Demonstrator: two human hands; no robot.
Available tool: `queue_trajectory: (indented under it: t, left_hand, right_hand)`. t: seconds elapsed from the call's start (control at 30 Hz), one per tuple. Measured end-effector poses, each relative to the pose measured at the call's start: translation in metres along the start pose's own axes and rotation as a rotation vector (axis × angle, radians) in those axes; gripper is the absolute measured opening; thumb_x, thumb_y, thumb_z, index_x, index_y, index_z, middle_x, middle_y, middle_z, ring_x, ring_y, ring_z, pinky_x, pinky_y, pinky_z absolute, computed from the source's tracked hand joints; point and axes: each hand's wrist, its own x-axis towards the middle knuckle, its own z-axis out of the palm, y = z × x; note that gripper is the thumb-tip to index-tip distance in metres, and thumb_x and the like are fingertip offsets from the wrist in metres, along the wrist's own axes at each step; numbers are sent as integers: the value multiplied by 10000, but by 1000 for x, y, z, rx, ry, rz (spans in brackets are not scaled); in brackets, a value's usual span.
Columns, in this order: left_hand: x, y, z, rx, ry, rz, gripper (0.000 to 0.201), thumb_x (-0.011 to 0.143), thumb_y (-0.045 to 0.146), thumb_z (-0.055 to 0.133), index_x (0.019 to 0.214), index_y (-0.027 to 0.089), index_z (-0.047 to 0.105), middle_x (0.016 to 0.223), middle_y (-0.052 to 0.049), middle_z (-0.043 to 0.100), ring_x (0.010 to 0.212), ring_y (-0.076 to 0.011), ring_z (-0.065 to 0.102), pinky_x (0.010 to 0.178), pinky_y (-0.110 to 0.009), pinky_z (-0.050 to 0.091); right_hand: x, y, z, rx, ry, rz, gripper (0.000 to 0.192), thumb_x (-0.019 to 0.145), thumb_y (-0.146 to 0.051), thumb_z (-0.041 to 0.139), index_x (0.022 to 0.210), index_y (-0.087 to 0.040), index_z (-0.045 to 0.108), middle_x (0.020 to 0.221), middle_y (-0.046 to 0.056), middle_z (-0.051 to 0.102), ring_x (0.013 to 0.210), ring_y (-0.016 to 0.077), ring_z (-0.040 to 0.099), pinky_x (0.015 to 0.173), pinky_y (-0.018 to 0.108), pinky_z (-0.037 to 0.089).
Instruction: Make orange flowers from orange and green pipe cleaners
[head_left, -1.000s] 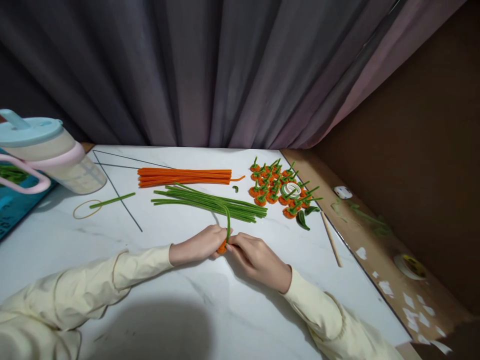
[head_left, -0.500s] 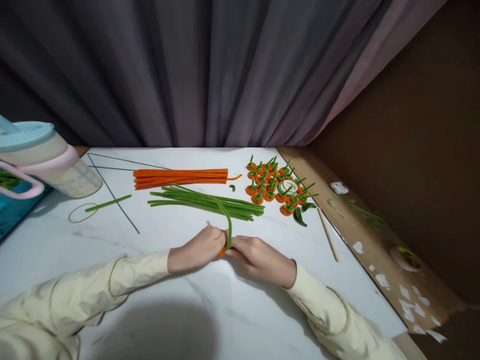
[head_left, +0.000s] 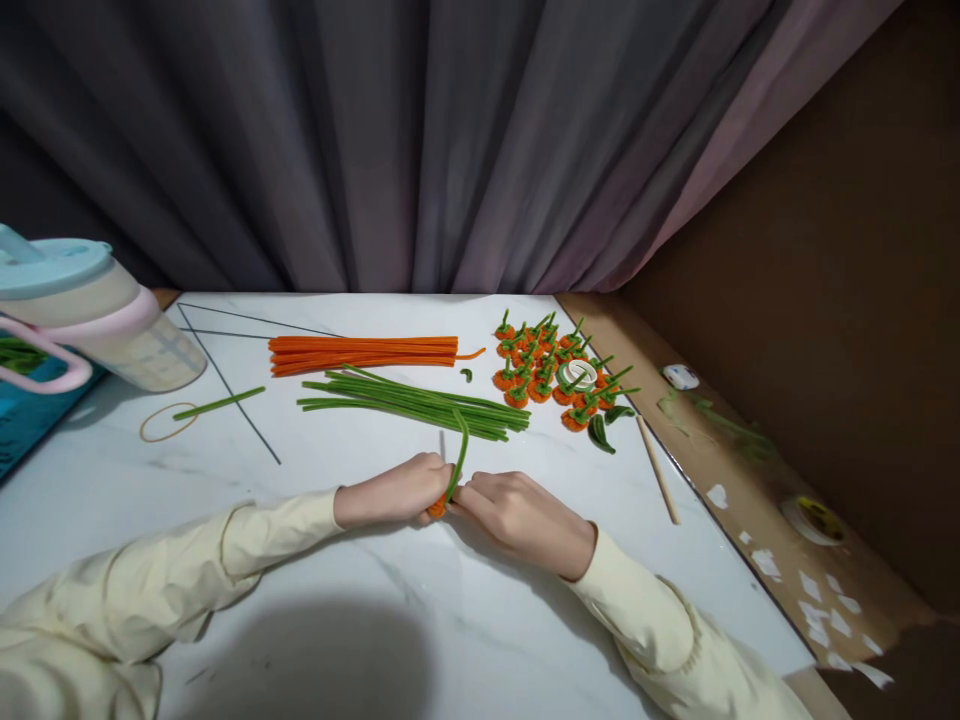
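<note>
Hands meet near the table's [head_left: 225, 600] front edge: left hand [head_left: 394, 490] pinches an orange piece [head_left: 437, 509], right hand [head_left: 517, 515] grips the green stem [head_left: 457, 462] at its base. Good practice is probably tight, even winding, with the orange piece held firm.

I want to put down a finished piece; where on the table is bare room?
Bare marble lies near the front edge of the table, below both hands, and between the rubber band and the left hand. It is crowded around the orange pieces and green stems.
</note>
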Motion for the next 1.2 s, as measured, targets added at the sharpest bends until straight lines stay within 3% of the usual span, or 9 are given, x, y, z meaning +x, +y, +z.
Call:
queue_trajectory:
  t: [0.5, 0.87, 1.1, 1.2]
  left_hand:
    - [-2, 4, 2, -12, 41, -52, 347, 802, 291, 306, 468, 196, 313, 393, 43, 333, 387, -80, 274, 398, -201, 236]
    - [-4, 12, 6, 93, 258, -7, 351, 858, 325, 270, 532, 197, 297, 490, 36, 358, 488, -106, 311, 463, -224, 256]
    - [-4, 7, 8, 279, 412, 127, 285, 868, 230, 281, 587, 206, 318, 518, 29, 410, 469, -116, 338, 484, -234, 268]
    - [-4, 2, 11, 312, 476, 192, 270, 889, 236, 274, 624, 215, 320, 517, 45, 386, 448, -121, 354, 477, -235, 276]
  right_hand:
    - [1, -8, 2, 311, -46, 190, 186, 972, -234, 329, 904, -163, 487, 678, 28, 614, 536, 134, 547, 522, 235, 355]
    - [9, -17, 8, 682, 139, 455, 206, 875, -125, 381, 690, -204, 426, 517, -53, 461, 435, 97, 417, 472, 206, 319]
    - [9, -12, 0, 830, 117, 490, 226, 909, -191, 387, 689, -197, 439, 567, -36, 525, 485, 93, 461, 519, 203, 378]
    - [11, -15, 1, 1123, 78, 578, 248, 921, -259, 372, 693, -189, 441, 544, -46, 521, 370, 59, 388, 403, 179, 335]
